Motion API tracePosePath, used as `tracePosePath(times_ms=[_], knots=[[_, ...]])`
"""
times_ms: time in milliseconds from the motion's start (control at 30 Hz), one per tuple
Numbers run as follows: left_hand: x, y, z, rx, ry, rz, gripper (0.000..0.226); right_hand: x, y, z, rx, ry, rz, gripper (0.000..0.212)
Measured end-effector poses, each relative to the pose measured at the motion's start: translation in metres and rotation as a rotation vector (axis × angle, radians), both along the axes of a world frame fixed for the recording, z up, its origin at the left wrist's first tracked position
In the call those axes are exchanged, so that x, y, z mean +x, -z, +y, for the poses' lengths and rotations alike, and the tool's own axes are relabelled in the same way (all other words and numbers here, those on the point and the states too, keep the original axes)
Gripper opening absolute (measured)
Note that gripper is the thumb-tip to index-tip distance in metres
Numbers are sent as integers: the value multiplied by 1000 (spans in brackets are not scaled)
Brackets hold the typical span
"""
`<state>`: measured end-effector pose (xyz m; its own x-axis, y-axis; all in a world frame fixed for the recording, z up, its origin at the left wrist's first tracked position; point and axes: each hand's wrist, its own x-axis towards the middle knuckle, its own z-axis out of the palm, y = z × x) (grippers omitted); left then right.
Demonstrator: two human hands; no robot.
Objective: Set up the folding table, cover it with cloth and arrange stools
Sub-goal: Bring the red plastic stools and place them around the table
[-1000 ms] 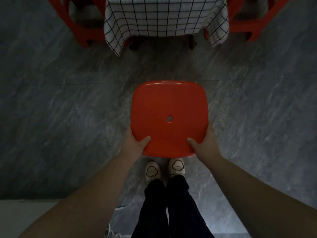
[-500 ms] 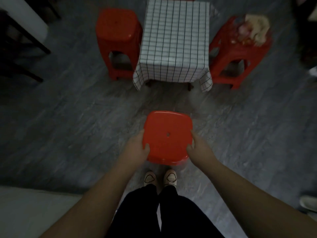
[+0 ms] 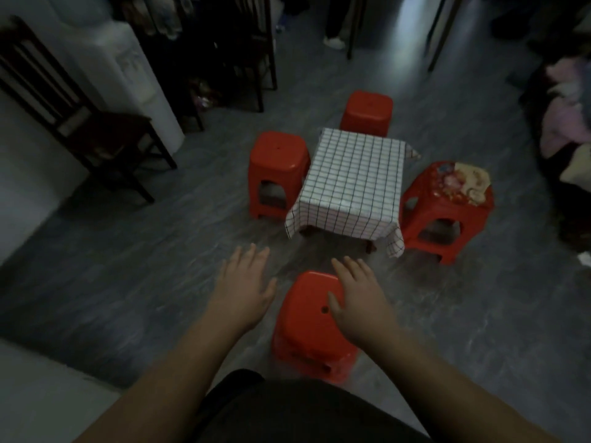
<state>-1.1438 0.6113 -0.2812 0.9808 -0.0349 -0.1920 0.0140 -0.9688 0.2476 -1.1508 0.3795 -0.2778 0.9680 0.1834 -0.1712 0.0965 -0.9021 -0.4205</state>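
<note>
A small table under a white checked cloth [image 3: 351, 183] stands on the grey floor. Red plastic stools flank it: one at its left [image 3: 278, 164], one behind it [image 3: 367, 111], and one at its right [image 3: 444, 212] with a floral cushion on top. A fourth red stool [image 3: 308, 314] stands on the floor in front of the table, close to me. My right hand [image 3: 361, 302] is spread with straight fingers over that stool's seat, while my left hand [image 3: 246, 289] hovers open to the left of it, holding nothing.
A dark wooden chair [image 3: 96, 129] stands at the left by a white water dispenser [image 3: 128, 68]. Dark furniture legs and a person's feet are at the back. A pile of clothes [image 3: 566, 123] lies at the right edge. A pale step runs along the lower left.
Both hands have let go of the near stool's seat edges and opened; it now stands on the floor. My view has lifted from the floor to the whole table setting.
</note>
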Motion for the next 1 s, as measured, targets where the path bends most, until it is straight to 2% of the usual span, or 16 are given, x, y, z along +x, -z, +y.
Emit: tracePosePath(times_ms=[300, 567, 833, 1000], knots=[[34, -21, 85, 5, -172, -1, 70, 74, -39, 89, 2, -152, -72, 69], [110, -11, 212, -29, -271, 34, 69, 169, -22, 221, -66, -208, -64, 72], [227, -14, 390, -18, -197, 112, 70, 285, -21, 405, -43, -152, -9, 72], [291, -20, 464, -15, -200, 111, 71, 342, -26, 470, -61, -129, -17, 72]])
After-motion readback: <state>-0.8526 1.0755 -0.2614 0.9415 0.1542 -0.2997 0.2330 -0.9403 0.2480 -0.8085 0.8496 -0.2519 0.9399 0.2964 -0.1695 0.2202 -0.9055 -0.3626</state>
